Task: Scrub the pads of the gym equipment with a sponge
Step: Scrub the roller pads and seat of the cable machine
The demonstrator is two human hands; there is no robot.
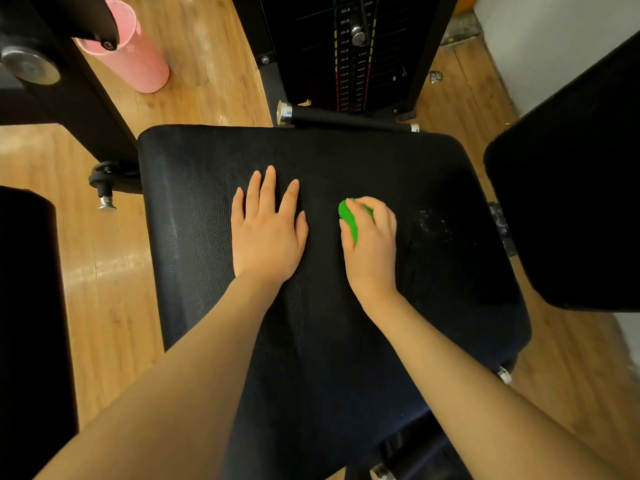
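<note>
The left hand [268, 228] lies flat with fingers straight and spread, palm down on the middle of the black seat pad [207, 209]. The right hand [372, 242], fingers curled, grips a green sponge [348, 214] and holds it against the pad just right of the left hand. Faint whitish residue [433, 221] marks the pad surface right of the sponge.

Head view: steep downward, close above seat pad [207, 237].
</note>
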